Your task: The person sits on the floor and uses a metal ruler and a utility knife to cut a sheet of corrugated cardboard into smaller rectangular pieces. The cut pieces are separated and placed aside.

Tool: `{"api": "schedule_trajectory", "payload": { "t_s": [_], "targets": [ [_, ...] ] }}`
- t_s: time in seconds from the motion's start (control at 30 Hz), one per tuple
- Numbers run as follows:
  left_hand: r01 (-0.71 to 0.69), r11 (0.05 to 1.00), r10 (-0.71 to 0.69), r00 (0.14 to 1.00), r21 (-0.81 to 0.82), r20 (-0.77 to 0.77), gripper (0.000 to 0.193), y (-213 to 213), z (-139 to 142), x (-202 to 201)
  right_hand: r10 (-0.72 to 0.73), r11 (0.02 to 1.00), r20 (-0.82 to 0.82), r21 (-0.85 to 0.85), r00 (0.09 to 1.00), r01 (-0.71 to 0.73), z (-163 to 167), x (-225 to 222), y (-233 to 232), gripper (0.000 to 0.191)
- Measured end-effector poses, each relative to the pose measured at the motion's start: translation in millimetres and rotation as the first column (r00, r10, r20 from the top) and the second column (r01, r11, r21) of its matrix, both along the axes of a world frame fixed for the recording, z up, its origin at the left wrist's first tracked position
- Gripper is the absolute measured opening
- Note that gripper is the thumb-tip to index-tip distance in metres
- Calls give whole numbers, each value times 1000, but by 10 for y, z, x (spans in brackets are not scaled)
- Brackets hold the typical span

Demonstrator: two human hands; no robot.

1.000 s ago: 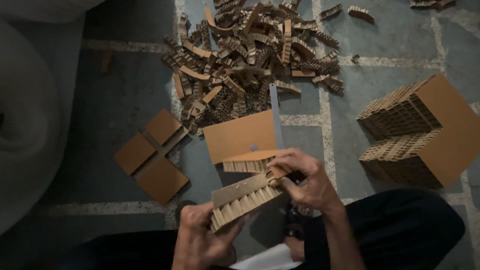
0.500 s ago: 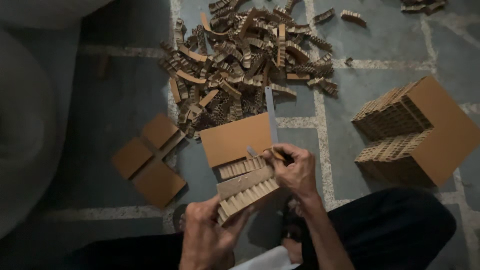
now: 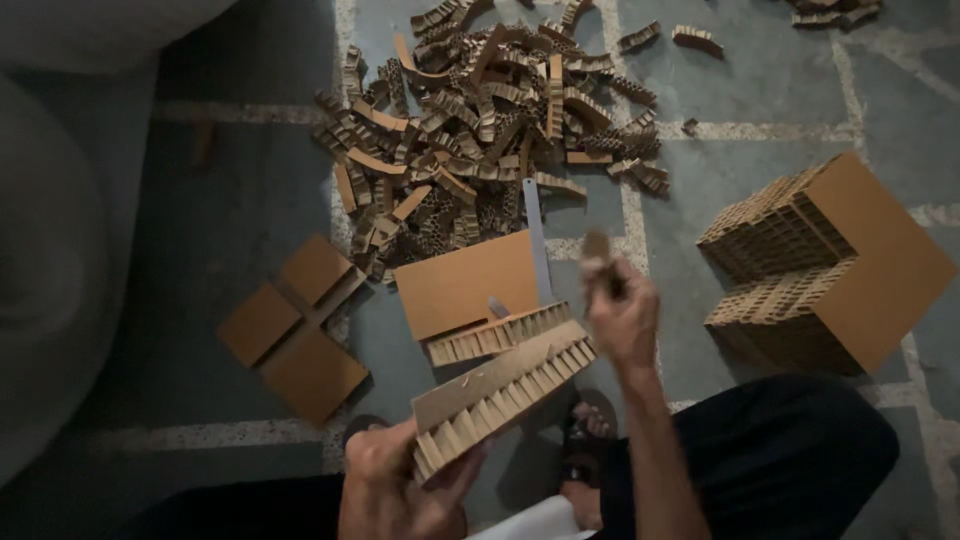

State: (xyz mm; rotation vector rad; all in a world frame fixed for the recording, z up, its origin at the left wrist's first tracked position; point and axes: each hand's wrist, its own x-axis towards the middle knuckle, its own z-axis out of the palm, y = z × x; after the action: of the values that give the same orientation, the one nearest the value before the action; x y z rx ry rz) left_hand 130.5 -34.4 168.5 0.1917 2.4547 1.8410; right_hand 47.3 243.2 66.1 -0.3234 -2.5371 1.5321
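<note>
Currently, head view, floor level. Item list:

1. Left hand (image 3: 395, 490) – bottom centre, fingers clenched round lower end of honeycomb cardboard strip (image 3: 500, 395); strip long, tan, cells showing along its edge, tilted up toward the right.
2. Right hand (image 3: 622, 318) – raised just right of strip's upper end, fingers grasping a small cardboard offcut (image 3: 597, 252); piece blurred, shape unclear.
3. Second honeycomb strip (image 3: 497, 335) – lies just behind item 1, against the flat cardboard sheet (image 3: 465, 283).
4. Thin grey blade-like bar (image 3: 537, 240) – upright beside sheet's right edge, runs up toward the pile; exact kind can't tell.
5. Pile of cut honeycomb pieces (image 3: 480, 120) – large heap, top centre, short curved & straight bits; a few strays at top right.
6. Two honeycomb blocks (image 3: 840, 260) – right side, stacked close, flat brown faces up.
7. Three flat brown squares (image 3: 295, 325) – left of sheet, arranged w/ narrow gaps between.
8. Floor (image 3: 720, 180) – grey-blue tiles, pale joints.
9. Person's foot in sandal (image 3: 590, 430) – below strip, dark trousers (image 3: 800, 450) at right.
10. Pale rounded bulk (image 3: 50, 250) – far left, dim.
</note>
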Motion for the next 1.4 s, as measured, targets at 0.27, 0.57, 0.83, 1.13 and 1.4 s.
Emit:
{"api": "schedule_trajectory", "payload": {
  "t_s": [0.27,0.57,0.83,1.13,1.4],
  "targets": [
    [29,999,-28,999,-30,37,32,-74,94,-129,122,893,333,375,935,-250,501,-363,248,28],
    [288,859,-217,954,-423,208,41,-59,417,-712,792,609,52,-3,608,-793,888,10,-484,88],
    [-258,894,139,936,365,323,31,225,-122,-472,376,741,-43,-586,926,-328,657,241,-423,48],
    [-14,982,-18,985,187,169,22,176,-159,-311,250,461,303,-872,920,162,401,74,-416,58],
    [-245,963,240,969,-112,-60,37,402,-183,-346,418,894,-124,231,900,-384,903,538,-669,38]
  ]
}}
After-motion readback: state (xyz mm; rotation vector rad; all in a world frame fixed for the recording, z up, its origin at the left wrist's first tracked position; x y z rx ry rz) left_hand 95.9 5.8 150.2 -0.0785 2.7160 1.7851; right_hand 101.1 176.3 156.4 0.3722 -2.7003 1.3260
